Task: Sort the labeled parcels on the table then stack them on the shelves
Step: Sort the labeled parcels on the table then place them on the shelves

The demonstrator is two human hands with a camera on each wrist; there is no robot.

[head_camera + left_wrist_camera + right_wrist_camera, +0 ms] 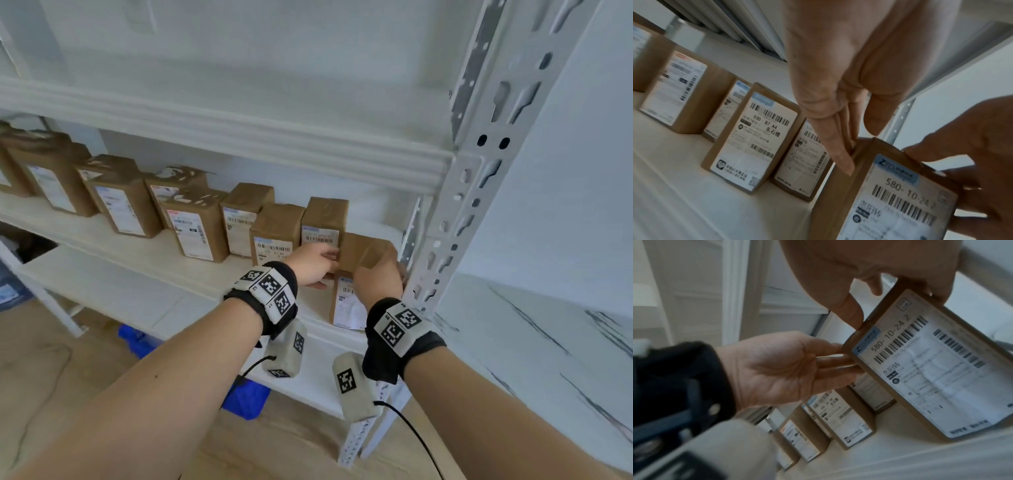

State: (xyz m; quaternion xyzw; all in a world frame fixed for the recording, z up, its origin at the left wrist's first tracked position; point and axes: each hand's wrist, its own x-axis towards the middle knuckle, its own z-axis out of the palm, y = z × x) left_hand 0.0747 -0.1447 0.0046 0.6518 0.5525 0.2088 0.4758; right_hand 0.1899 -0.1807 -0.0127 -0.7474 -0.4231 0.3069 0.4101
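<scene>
Parcel (363, 255) is held upright at the shelf's (144, 251) right end, gripped by right hand (378, 279), steadied by left hand's (313, 262) straight fingers. Tipping is possible if released unevenly.

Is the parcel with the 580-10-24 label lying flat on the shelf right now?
No: the parcel stands upright on its narrow end on the shelf, label facing outward, with the right hand gripping its top.

My right hand (869, 272) grips labeled parcel (931, 378) top; my left hand (781, 369) fingers flat against its side.
</scene>
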